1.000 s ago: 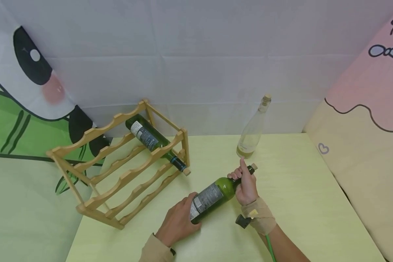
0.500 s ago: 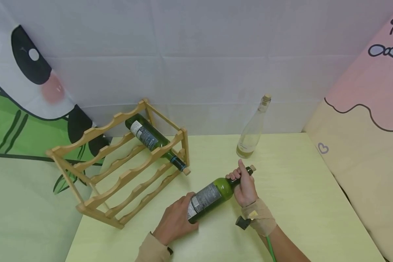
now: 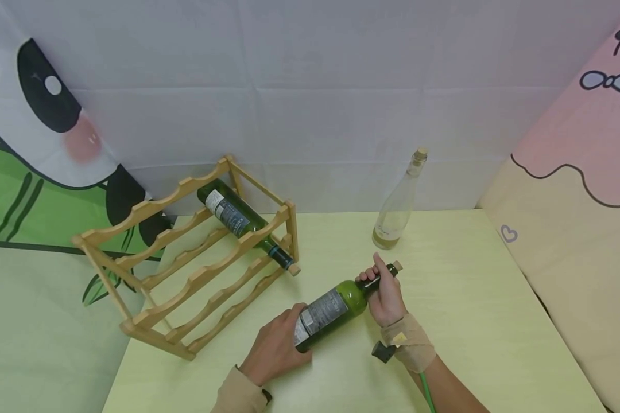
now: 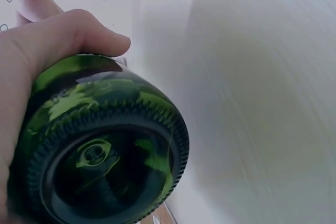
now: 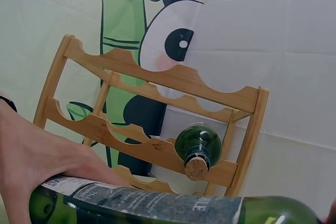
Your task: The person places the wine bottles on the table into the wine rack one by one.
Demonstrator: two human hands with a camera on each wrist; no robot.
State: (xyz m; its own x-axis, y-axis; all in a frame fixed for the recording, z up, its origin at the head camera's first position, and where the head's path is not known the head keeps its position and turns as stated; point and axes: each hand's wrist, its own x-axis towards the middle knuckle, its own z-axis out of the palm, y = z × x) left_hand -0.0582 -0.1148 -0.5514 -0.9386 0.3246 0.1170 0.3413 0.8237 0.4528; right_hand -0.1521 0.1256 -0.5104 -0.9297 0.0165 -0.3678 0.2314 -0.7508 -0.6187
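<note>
A green wine bottle point(image 3: 325, 312) with a grey label and a cork is held tilted over the table by both hands. My left hand point(image 3: 276, 347) grips it near its base, the thumb over the glass in the left wrist view, where the bottle's ridged bottom point(image 4: 110, 166) faces the camera. My right hand point(image 3: 386, 295) is wrapped round the dark neck, thumb pointing up along it, and the cork sticks out beyond. To the left stands a wooden wine rack point(image 3: 201, 275). A second green bottle point(image 3: 232, 212) lies in it under the top front rail, corked neck toward the front.
A clear corked bottle point(image 3: 395, 212) with a little yellowish content stands upright behind my right hand. The pale yellow table point(image 3: 470, 321) ends at a white cloth backdrop point(image 3: 330, 115), with printed cloths at both sides. A green cable point(image 3: 426, 390) runs along my right forearm.
Both hands and the held bottle have shifted slightly to the left. The rack, its bottle and the clear bottle stay as they were.
</note>
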